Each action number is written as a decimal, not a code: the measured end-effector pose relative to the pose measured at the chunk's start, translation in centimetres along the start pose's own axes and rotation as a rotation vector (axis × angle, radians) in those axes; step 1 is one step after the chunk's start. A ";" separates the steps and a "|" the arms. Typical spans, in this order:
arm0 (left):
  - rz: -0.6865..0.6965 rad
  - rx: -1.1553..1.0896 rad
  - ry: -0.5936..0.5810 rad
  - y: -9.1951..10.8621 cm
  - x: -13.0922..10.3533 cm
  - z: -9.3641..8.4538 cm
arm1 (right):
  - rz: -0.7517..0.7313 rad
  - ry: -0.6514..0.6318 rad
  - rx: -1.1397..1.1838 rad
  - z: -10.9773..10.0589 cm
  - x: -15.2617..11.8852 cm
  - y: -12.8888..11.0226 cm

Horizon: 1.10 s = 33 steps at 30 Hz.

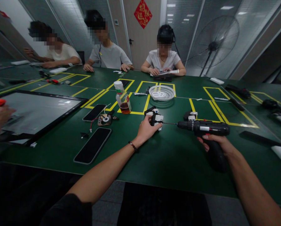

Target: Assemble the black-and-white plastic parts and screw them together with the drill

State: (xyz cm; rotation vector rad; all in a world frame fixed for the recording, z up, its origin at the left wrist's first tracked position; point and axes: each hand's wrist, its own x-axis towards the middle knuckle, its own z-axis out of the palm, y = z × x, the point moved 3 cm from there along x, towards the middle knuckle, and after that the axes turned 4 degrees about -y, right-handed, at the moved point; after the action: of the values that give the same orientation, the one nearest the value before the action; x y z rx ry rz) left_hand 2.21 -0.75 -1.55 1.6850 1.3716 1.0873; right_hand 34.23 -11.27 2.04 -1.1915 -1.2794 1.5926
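My left hand [147, 130] is closed around a small black-and-white part [158, 118], held low over the green table. In my right hand [217, 142] is a black cordless drill [207, 128], gripped by its handle and lying level. Its long thin bit [170, 123] points left and reaches the part; I cannot tell whether the tip is in a screw. Just behind the drill's chuck sits another small black-and-white piece [191, 115]. Left of my left hand lie a small device with a round metal centre [105, 119] and two phones, the nearer one [93, 145] face up.
A bottle with dark liquid [124, 99] and a white plastic basket [162, 93] stand beyond my hands. At left, a large framed panel [41, 110] lies near a co-worker's hand [0, 116]. Three people sit across the table [168, 169]. Black cables [239, 91] lie at right.
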 end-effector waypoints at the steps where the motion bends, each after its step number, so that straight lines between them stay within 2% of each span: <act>1: -0.003 0.000 0.000 0.0 0.0 0.0 | -0.005 0.006 -0.004 0.1 0.0 -0.1; 6: -0.027 -0.043 -0.004 -0.5 0.3 0.2 | -0.028 0.065 0.015 0.1 0.0 0.0; 11: -0.096 -0.261 -0.093 -1.3 0.7 1.0 | 0.011 0.026 0.108 0.6 0.3 0.1; 14: -0.123 -0.298 -0.104 -1.3 0.8 1.0 | 0.038 0.025 0.160 1.0 0.3 0.0; 21: -0.020 -0.109 0.017 -0.4 0.8 -0.8 | 0.090 0.022 0.210 0.2 0.6 0.8; 26: -0.027 0.013 0.008 0.1 0.4 -1.0 | 0.057 -0.016 0.248 -0.3 0.7 1.2; 33: -0.005 0.076 -0.013 1.1 -0.1 -1.1 | 0.071 -0.056 0.198 0.9 0.5 0.8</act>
State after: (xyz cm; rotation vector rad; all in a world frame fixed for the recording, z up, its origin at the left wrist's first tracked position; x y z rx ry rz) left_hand 1.66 -1.05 -0.16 1.7393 1.4238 1.0313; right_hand 33.21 -11.23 1.25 -1.0856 -1.0950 1.7704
